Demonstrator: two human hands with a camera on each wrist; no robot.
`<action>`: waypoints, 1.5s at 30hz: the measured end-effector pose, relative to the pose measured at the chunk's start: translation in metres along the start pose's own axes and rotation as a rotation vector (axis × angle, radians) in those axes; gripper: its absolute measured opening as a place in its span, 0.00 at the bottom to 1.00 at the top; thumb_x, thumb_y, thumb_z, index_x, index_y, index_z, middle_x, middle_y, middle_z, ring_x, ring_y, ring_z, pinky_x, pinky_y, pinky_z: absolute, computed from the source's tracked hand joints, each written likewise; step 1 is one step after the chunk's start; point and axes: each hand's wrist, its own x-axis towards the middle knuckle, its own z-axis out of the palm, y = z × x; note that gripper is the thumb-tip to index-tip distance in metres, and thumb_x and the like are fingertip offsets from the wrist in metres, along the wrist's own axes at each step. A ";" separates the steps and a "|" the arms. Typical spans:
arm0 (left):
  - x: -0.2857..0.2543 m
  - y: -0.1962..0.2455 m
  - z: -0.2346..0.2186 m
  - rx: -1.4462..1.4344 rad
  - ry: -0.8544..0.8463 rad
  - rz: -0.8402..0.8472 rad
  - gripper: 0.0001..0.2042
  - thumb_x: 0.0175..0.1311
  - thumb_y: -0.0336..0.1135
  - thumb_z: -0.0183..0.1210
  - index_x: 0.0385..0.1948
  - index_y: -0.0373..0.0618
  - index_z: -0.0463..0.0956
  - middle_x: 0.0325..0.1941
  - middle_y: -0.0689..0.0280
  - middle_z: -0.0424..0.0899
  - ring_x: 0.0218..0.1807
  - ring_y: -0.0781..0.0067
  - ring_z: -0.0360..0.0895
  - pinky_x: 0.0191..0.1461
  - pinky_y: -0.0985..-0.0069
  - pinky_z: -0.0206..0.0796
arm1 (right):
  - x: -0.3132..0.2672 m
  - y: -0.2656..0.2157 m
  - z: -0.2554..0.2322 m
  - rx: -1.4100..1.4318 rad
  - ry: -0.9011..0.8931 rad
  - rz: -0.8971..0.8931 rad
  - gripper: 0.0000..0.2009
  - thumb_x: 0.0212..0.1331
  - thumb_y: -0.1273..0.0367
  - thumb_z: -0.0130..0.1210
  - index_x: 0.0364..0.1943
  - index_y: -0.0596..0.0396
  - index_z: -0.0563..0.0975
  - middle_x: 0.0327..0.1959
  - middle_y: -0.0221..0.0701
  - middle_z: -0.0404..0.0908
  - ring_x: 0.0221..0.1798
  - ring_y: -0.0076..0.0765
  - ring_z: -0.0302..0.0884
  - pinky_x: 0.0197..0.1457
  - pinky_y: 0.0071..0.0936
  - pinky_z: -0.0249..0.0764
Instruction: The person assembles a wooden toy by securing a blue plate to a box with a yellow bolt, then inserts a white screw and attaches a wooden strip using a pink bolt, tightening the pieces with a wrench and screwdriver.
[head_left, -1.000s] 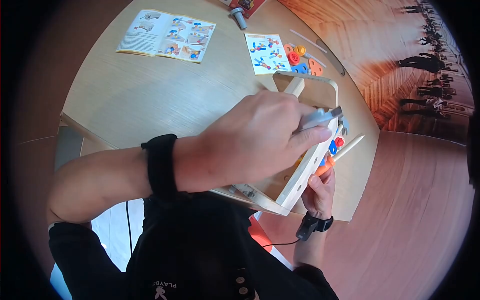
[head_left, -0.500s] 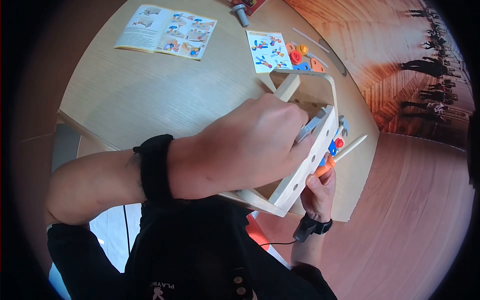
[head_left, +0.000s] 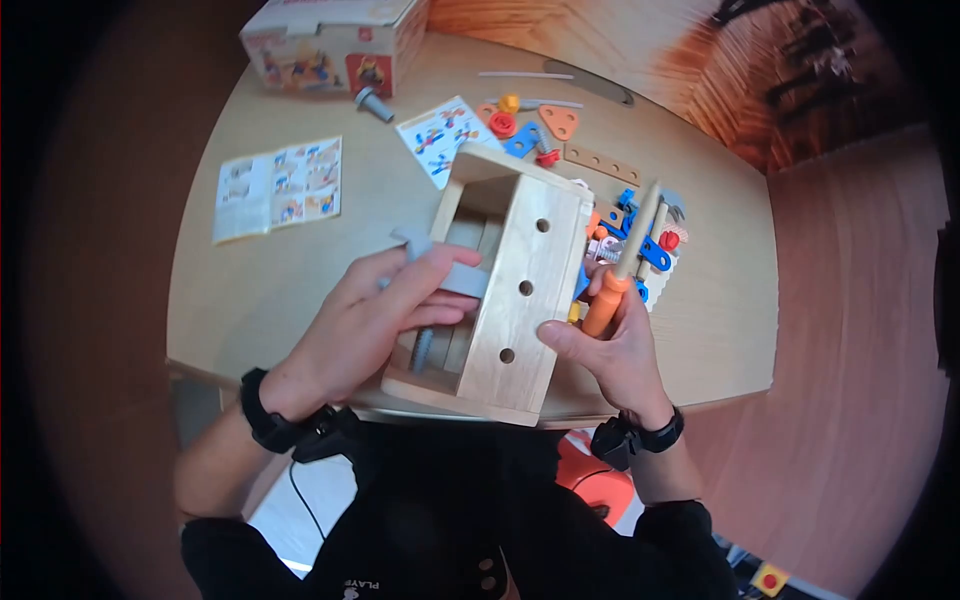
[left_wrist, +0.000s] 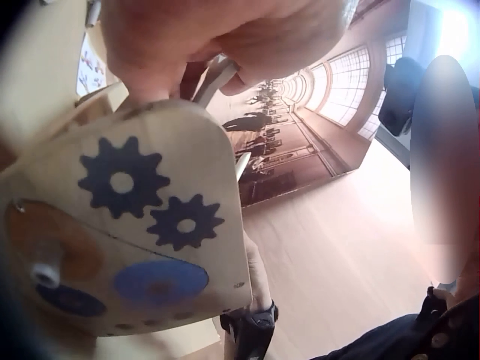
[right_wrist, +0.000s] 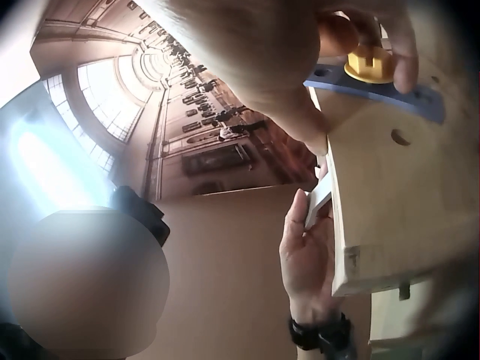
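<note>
Pale wood-look table point(head_left: 250, 315). Pale wooden box point(head_left: 512, 318), holed side up, at its near edge; underside contact hidden. Left hand point(head_left: 350, 320): fingers pinching grey wrench-like tool point(head_left: 458, 279), one end lost behind box wall. Right hand point(head_left: 625, 345): grasping orange-handled screwdriver point(head_left: 605, 305), thumb against box, probably bracing; fingertip on blue perforated strip point(right_wrist: 416, 102), beside yellow knob point(right_wrist: 369, 66), likely steadying both.
</note>
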 end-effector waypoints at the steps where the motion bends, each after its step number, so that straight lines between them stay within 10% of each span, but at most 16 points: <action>1: -0.001 0.000 0.001 -0.063 0.032 -0.014 0.23 0.83 0.45 0.46 0.63 0.32 0.72 0.61 0.55 0.80 0.60 0.66 0.83 0.65 0.73 0.74 | 0.001 0.001 0.000 0.006 -0.028 0.000 0.27 0.55 0.72 0.75 0.48 0.53 0.63 0.60 0.36 0.69 0.59 0.29 0.75 0.58 0.30 0.79; 18: 0.019 -0.003 0.028 0.031 -0.023 -0.344 0.23 0.74 0.35 0.61 0.67 0.37 0.69 0.61 0.61 0.82 0.60 0.70 0.81 0.67 0.66 0.73 | -0.007 0.036 -0.016 0.421 -0.026 -0.034 0.16 0.74 0.69 0.52 0.59 0.61 0.64 0.59 0.39 0.76 0.51 0.28 0.80 0.56 0.30 0.78; 25: 0.022 -0.016 0.020 0.029 -0.007 -0.286 0.23 0.76 0.38 0.59 0.66 0.38 0.68 0.61 0.60 0.83 0.59 0.68 0.83 0.65 0.64 0.75 | -0.005 0.044 -0.027 0.028 0.008 -0.082 0.19 0.73 0.69 0.56 0.60 0.63 0.64 0.55 0.40 0.81 0.57 0.33 0.83 0.60 0.33 0.78; 33: 0.021 -0.017 0.020 0.063 -0.008 -0.257 0.24 0.76 0.41 0.58 0.67 0.38 0.67 0.61 0.57 0.82 0.59 0.67 0.84 0.65 0.64 0.76 | 0.009 0.036 -0.024 -0.283 0.019 -0.060 0.23 0.77 0.51 0.49 0.48 0.62 0.67 0.32 0.41 0.84 0.33 0.43 0.87 0.40 0.37 0.79; 37: 0.019 -0.015 0.023 0.066 0.007 -0.254 0.23 0.76 0.42 0.58 0.65 0.36 0.68 0.58 0.57 0.84 0.56 0.68 0.85 0.63 0.66 0.78 | 0.006 0.032 -0.032 -0.139 -0.062 0.039 0.22 0.78 0.52 0.46 0.48 0.61 0.67 0.31 0.46 0.81 0.35 0.49 0.84 0.42 0.40 0.77; 45: 0.020 -0.017 0.015 0.070 -0.030 -0.248 0.23 0.76 0.43 0.58 0.61 0.33 0.72 0.55 0.56 0.86 0.53 0.69 0.87 0.60 0.68 0.79 | -0.054 0.050 -0.106 -0.706 -0.051 -0.144 0.15 0.76 0.59 0.49 0.51 0.56 0.73 0.36 0.45 0.82 0.41 0.58 0.81 0.45 0.47 0.76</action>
